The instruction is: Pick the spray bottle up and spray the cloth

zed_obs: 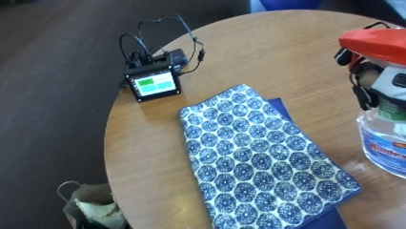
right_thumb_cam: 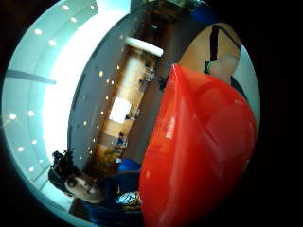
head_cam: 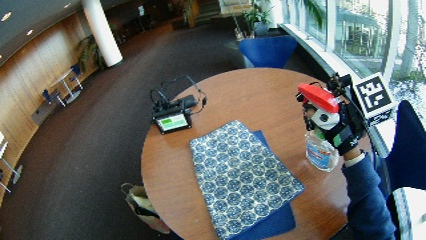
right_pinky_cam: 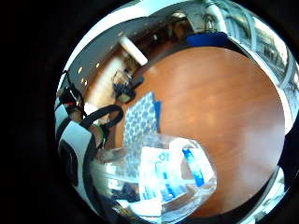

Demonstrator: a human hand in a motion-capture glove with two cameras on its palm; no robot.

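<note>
1. Round brown wooden counter: carries everything; most of its surface spreads out to the left of the hand.
2. Blue-and-cream patterned rectangular cloth: lies flat on the counter over a plain dark-blue cloth that shows at its edges. It lies beside the hand, to its left and lower, apart from the bottle.
3. Clear plastic spray bottle with red trigger head: upright in the hand. In the wide outside view its base seems to hang just above the counter, though I cannot confirm a gap. Clear body with blue label fills the little-finger palm view; red head fills the thumb-side view.
4. Black-gloved right hand: fingers curled round the bottle's neck, just under the red head.
5. Small black device with lit green screen: on the counter's far-left side, well apart from the hand, beyond the cloth.
6. Step, as judged: pickup appears done; spraying not begun. Next move calls for carrying the bottle toward the cloth, aiming the nozzle down at it, then squeezing the trigger. Nozzle direction cannot be read here.
</note>
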